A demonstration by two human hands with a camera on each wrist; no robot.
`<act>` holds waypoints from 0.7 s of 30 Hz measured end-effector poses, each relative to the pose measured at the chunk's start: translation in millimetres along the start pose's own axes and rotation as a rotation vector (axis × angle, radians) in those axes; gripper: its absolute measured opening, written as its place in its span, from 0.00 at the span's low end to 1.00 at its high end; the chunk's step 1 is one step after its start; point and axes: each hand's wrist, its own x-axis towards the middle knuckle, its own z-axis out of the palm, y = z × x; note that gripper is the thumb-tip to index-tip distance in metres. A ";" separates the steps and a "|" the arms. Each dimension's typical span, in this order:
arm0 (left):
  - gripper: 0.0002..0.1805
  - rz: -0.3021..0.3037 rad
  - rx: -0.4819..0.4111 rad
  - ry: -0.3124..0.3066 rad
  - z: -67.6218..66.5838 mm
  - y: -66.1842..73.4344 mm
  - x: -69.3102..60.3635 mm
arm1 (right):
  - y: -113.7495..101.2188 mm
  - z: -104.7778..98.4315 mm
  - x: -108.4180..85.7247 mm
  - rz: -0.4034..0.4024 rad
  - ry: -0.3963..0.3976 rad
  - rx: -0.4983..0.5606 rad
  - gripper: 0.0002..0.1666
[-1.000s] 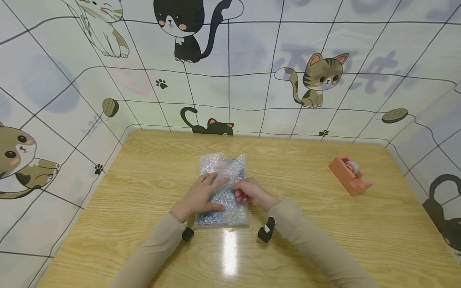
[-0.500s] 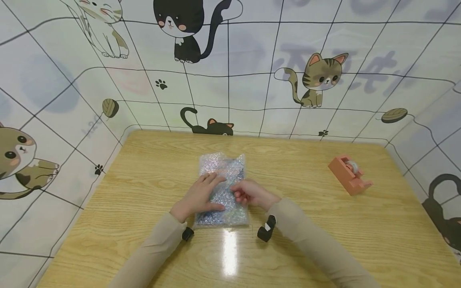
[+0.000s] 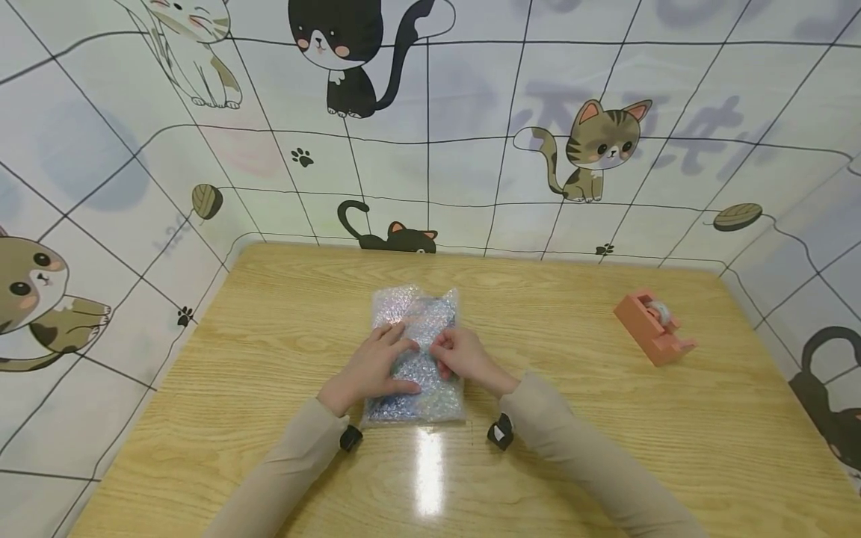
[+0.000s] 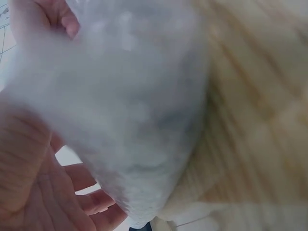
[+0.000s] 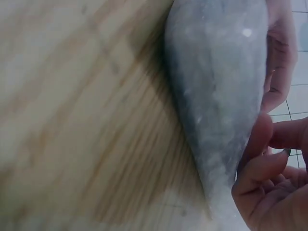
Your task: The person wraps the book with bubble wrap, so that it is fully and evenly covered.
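Observation:
A flat package in clear bubble wrap [image 3: 413,403], bluish with a pinkish upper part, lies on the wooden table. My left hand [image 3: 368,366] rests on its left side, fingers spread and thumb pointing right. On the package's right side, my right hand [image 3: 467,357] has curled fingers, and its thumb and forefinger come together at the wrap near the middle. From the right wrist, the package [image 5: 216,86] appears edge-on, with the right hand [image 5: 276,187] against its upper face. From the left wrist, the package [image 4: 134,110] is blurred beside the left palm [image 4: 53,192].
An orange tape dispenser [image 3: 649,329] with a roll of clear tape stands at the right of the table [image 3: 551,321]. Cat-printed cloth walls [image 3: 464,172] surround the table at the back and both sides.
My right hand has turned slightly at the wrist, and its thumb and forefinger now show more from above. My left hand and the package have stayed nearly still.

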 end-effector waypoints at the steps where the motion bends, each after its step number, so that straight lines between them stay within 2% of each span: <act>1: 0.32 -0.002 -0.002 0.000 -0.3 0.4 0.1 | 0.7 -0.2 -0.2 -0.071 0.018 -0.078 0.05; 6: 0.32 -0.013 -0.010 -0.009 -2.3 2.5 1.6 | 2.9 -2.2 1.0 -0.407 0.119 -0.427 0.07; 9: 0.32 -0.015 -0.013 -0.013 -2.9 2.5 3.0 | 3.6 -3.3 3.4 -0.548 0.132 -0.512 0.08; 13: 0.32 -0.017 -0.011 -0.020 -2.4 0.7 4.0 | 4.5 -4.6 7.8 -0.714 0.116 -0.549 0.11; 15: 0.32 -0.019 -0.018 -0.022 -2.3 0.2 4.1 | 5.2 -5.2 9.5 -0.766 0.105 -0.554 0.12; 17: 0.32 -0.022 -0.025 -0.025 -2.3 0.0 4.0 | 5.6 -5.9 10.3 -0.779 0.094 -0.539 0.13; 21: 0.35 -0.029 -0.049 -0.025 -2.0 -0.7 3.7 | 4.6 -8.2 8.7 -0.705 0.091 -0.436 0.11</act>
